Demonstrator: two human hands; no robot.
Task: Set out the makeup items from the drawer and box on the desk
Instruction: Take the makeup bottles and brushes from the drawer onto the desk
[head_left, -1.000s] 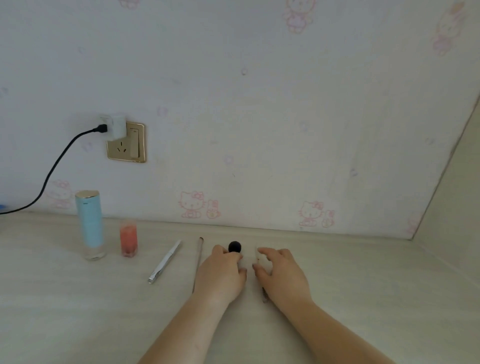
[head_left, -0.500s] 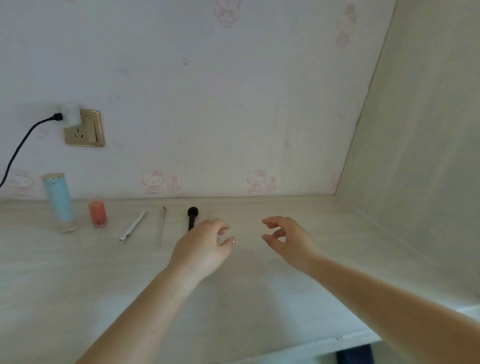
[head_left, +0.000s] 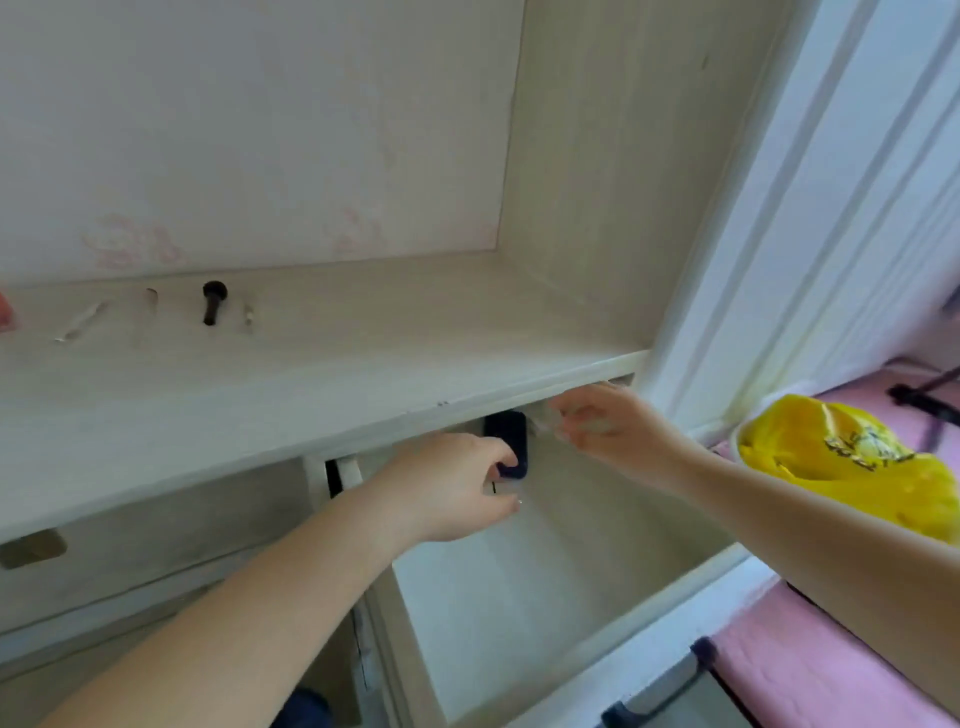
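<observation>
Now: left hand (head_left: 447, 486) reaches into the open drawer (head_left: 519, 597), fingers curled round a dark blue case (head_left: 511, 441) at its back edge (under the desk (head_left: 311, 374)) — right hand (head_left: 610, 428) blurred, grip unclear.

dark blue case (head_left: 511, 441) upright at the open drawer's (head_left: 545, 582) back edge; black-headed brush (head_left: 212, 301) near the desk's (head_left: 311, 374) back edge.

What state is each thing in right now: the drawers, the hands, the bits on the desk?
Right drawer: pulled open.
Left drawer: closed.
Dark case: in the open drawer, gripped by the left hand.
Right hand: under the desk edge; grip unclear.
Black brush: lying flat on the desk.
</observation>
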